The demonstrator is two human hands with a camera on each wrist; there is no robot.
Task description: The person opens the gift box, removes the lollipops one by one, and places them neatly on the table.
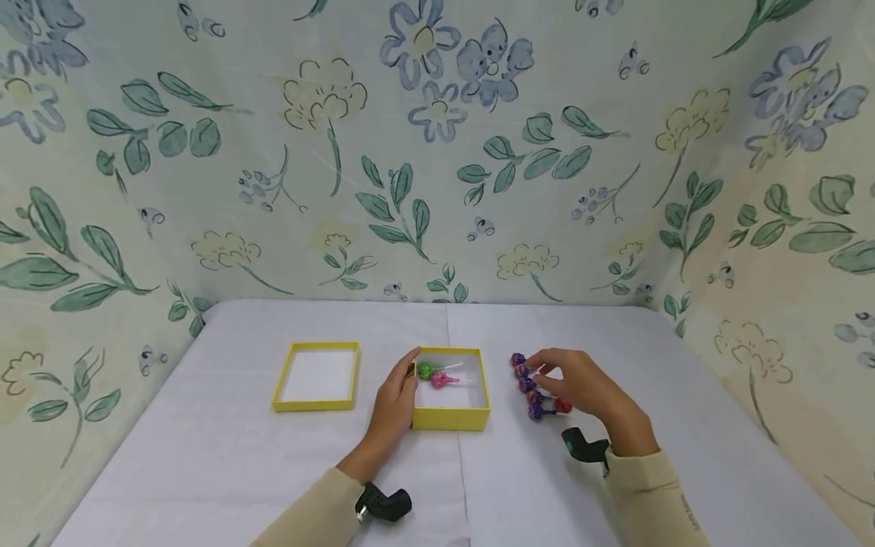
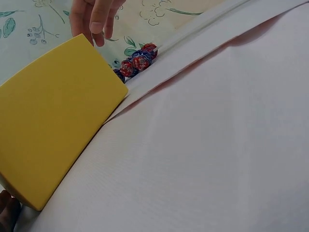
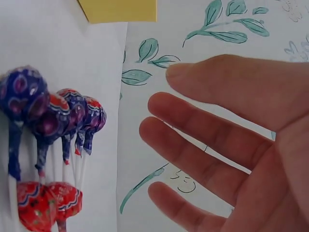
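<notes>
My left hand point(image 1: 393, 399) rests along the left side of a yellow box point(image 1: 451, 419) with a white inside, touching its wall; part of its fingers is hidden. Inside the box lie a green lollipop point(image 1: 427, 371) and a pink lollipop point(image 1: 439, 380). To the right of the box is a row of purple lollipops point(image 1: 526, 385), with red lollipops point(image 3: 36, 207) lying against their sticks in the right wrist view. My right hand point(image 1: 581, 384) hovers beside this row. Between its loosely spread fingers point(image 3: 207, 118) the right wrist view shows nothing held.
A shallow yellow-rimmed lid point(image 1: 316, 406) with a white inside lies left of the box. A white cloth point(image 1: 205, 463) covers the table, with a fold line near the box. Floral fabric point(image 1: 437, 190) hangs behind and at both sides.
</notes>
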